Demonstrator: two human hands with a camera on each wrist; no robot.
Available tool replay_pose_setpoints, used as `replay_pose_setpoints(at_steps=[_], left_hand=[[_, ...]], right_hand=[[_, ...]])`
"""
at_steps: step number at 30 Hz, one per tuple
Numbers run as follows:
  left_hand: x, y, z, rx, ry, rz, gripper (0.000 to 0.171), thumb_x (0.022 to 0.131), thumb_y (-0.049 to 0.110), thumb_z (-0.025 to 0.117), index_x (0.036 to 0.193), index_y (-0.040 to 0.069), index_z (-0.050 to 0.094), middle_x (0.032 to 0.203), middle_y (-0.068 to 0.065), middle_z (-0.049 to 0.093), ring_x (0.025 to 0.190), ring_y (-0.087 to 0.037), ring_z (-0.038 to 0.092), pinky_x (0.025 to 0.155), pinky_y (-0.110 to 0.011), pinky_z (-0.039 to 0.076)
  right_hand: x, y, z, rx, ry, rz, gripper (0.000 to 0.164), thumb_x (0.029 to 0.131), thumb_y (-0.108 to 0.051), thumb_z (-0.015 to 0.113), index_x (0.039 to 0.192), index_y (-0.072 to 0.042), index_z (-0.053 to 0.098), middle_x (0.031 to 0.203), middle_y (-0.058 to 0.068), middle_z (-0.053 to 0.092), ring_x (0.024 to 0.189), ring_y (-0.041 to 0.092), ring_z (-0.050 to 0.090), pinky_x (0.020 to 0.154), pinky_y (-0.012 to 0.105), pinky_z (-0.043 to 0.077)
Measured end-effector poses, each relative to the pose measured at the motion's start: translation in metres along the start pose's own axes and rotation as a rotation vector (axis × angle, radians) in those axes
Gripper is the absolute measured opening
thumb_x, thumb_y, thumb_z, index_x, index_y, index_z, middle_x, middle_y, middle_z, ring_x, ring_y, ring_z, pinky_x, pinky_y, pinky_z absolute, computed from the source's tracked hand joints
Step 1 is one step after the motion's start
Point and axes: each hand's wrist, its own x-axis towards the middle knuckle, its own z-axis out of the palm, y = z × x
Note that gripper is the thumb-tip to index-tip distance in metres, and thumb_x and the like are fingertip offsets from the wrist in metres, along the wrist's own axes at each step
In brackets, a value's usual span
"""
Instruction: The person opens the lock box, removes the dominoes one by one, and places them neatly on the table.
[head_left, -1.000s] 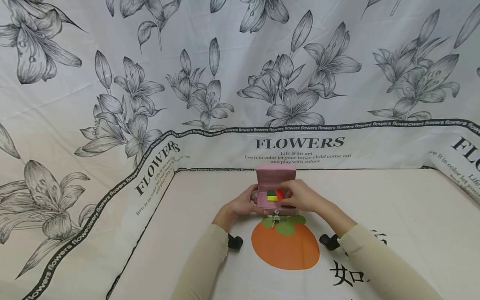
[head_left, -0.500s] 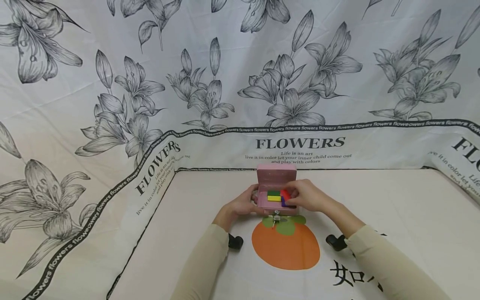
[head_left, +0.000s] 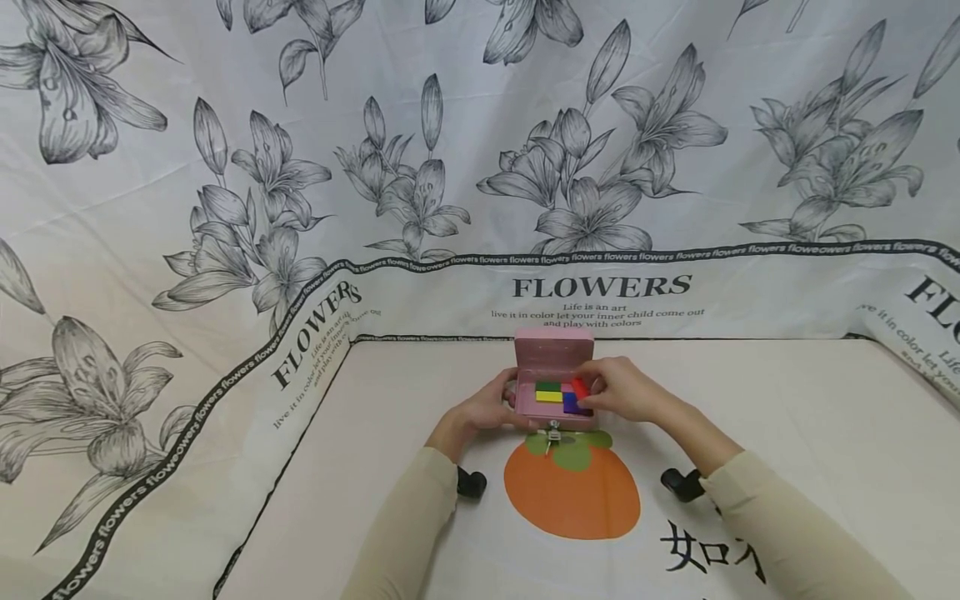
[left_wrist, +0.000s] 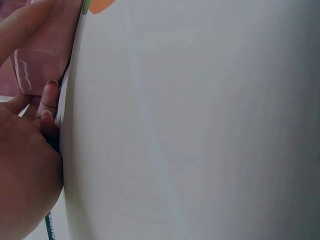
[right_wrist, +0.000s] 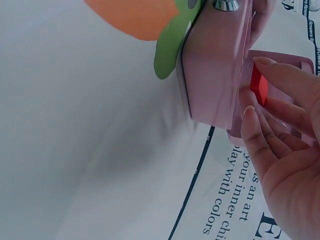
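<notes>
The left hand (head_left: 486, 407) grips a glossy pink, open-lidded rectangular box (head_left: 553, 357); the right hand (head_left: 622, 390) pinches a flat red block (head_left: 578, 386) at its opening, blue, yellow and green blocks (head_left: 549, 397) left of its fingertips. Beyond, white flower-printed cloth (head_left: 465, 304) reads "FLOWERS", "Life is an art".

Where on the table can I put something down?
The table is bare left of the left hand, up to the flowery cloth, and right of the right hand likewise. It's crowded at the pink box, with blocks inside and both hands at it, the right pinching a red block.
</notes>
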Motion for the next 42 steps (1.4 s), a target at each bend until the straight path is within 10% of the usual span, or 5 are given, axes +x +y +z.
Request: replay_pose_setpoints(at_steps=[42], left_hand=[[0.004, -0.004, -0.002, -0.024, -0.018, 0.030, 0.106, 0.072, 0.013, 0.094, 0.158, 0.020, 0.032, 0.107, -0.007, 0.055, 0.102, -0.021, 0.050, 0.088, -0.036, 0.041]], right_hand=[[-0.028, 0.045, -0.015, -0.061, 0.042, 0.059, 0.036, 0.084, -0.009, 0.083, 0.113, 0.005, 0.068, 0.086, 0.004, 0.068, 0.076, 0.017, 0.061, 0.071, 0.032, 0.052]])
